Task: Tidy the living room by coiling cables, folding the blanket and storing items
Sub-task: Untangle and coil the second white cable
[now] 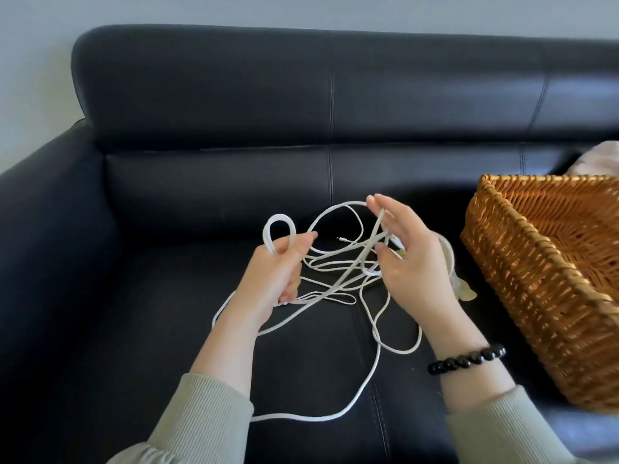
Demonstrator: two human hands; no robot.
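Coiling looks barely started: the left hand [274, 272] curls its fingers round one small loop of thin white cable [318, 419], the right hand [408, 262] pinches loose strands, and the rest lies tangled on the black leather sofa [201, 95].

I read both forearms reaching forward, side by side | left hand [278, 269] curled in a fist, gripping a loop of thin white cable [279, 216] | right hand [408, 259] palm facing left, fingers up, barely bent, pinching a strand | hands near, not touching
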